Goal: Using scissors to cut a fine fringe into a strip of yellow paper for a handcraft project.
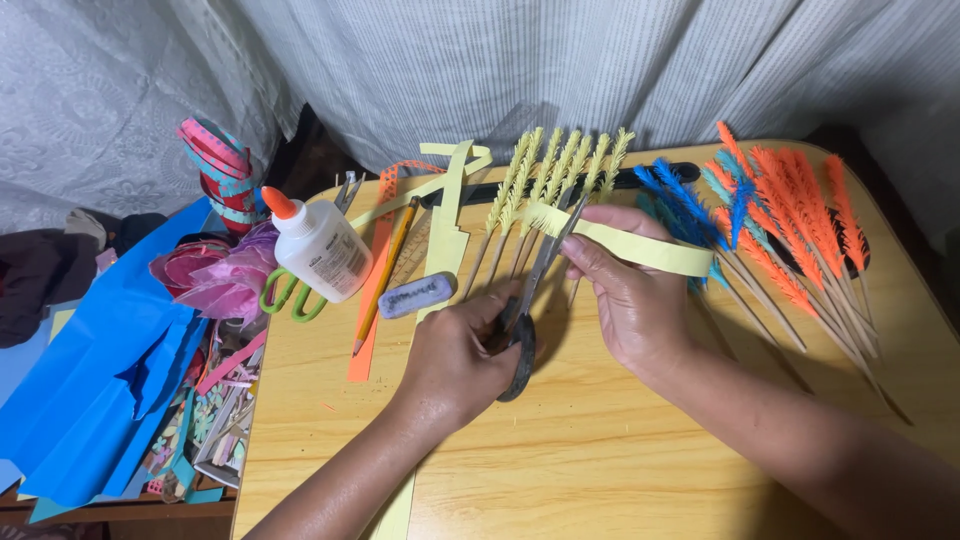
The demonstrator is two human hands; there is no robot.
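My left hand (pixel 455 360) grips black-handled scissors (pixel 530 300), their blades pointing up and away toward a yellow paper strip (pixel 640 247). My right hand (pixel 625 290) pinches that strip, which runs from the blade tips out to the right. The strip's left end looks fringed where the blades meet it. Just behind lie several yellow fringed paper sprigs on wooden sticks (pixel 555 180).
On the wooden table (pixel 600 460) lie blue sprigs (pixel 685 205) and orange sprigs (pixel 790 215) at right, a glue bottle (pixel 318 245), pencil (pixel 385 290), eraser (pixel 415 295), green-handled scissors (pixel 293 297) and orange paper strip (pixel 368 310) at left. Blue paper sheets (pixel 95 370) and scraps lie beyond the left edge.
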